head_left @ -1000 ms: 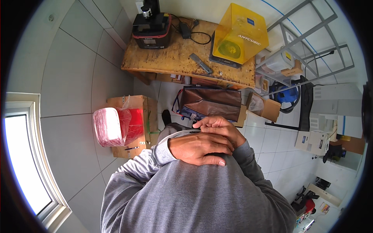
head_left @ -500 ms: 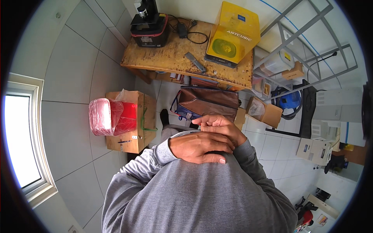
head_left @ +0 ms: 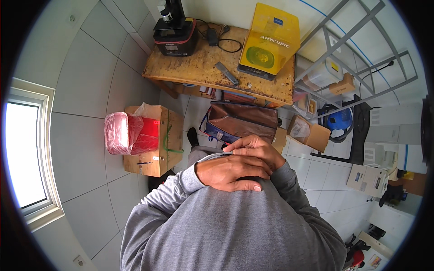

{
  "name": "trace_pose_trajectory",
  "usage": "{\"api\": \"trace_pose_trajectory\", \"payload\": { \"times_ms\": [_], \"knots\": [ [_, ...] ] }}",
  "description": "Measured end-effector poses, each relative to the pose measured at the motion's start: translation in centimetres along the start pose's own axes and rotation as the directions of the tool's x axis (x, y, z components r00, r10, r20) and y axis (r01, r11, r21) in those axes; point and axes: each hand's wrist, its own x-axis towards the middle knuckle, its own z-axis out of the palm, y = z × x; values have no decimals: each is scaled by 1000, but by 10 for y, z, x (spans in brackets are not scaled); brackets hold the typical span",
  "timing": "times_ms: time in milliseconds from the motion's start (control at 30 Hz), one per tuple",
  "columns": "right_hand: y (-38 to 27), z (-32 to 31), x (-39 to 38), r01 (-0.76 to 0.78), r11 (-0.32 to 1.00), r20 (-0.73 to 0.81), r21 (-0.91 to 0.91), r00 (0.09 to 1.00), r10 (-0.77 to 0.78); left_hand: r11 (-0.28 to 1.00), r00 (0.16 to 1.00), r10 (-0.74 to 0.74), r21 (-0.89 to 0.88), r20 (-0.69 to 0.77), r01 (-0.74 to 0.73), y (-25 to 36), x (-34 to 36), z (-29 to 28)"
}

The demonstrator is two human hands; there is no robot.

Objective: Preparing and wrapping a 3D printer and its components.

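Biggest thing around was the beat-up wooden worktop (head_left: 194,70), running off past its near edge to floor level. Next up, the grey sweatshirt (head_left: 230,226), well out from that near edge, with both hands resting on its front. A wooden box (head_left: 174,128) stood on the floor out from the near left corner, and a brown bag (head_left: 246,118) sat on the floor just off the near edge. Yellow-hooded machine (head_left: 273,40) was up at the right end of the worktop, black machine with red trim (head_left: 176,38) toward the far left corner. The wooden box had a plastic-wrapped red bin (head_left: 149,131) on top.

Now the hands: left hand (head_left: 233,172) lay pretty flat across the right hand (head_left: 257,150), fingers out, thumb apart on the fabric. The right one was loosely bent, palm hidden, so I couldn't tell if it had hold of anything. Smallest stuff: a grey scraper (head_left: 226,73) near the worktop's near edge, right of middle, then a pen-like stick (head_left: 144,163) on the wooden box.
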Motion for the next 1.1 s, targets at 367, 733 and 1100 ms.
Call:
{"api": "trace_pose_trajectory", "payload": {
  "times_ms": [367, 733, 1100],
  "knots": [
    [5, -3, -6, 70, 998, -3, -2, 998, -70, 1000, 1000, 4, 2, 7, -4, 1, 6, 4],
    [4, -1, -8, 62, 996, -20, -57, 998, -63, 1000, 1000, -6, -4, 6, 6, 1, 6, 6],
    [-1, 5, -8, 38, 993, -21, -113, 999, -41, 999, 999, 42, -15, -15, -42, 0, 3, 9]
  ]
}}
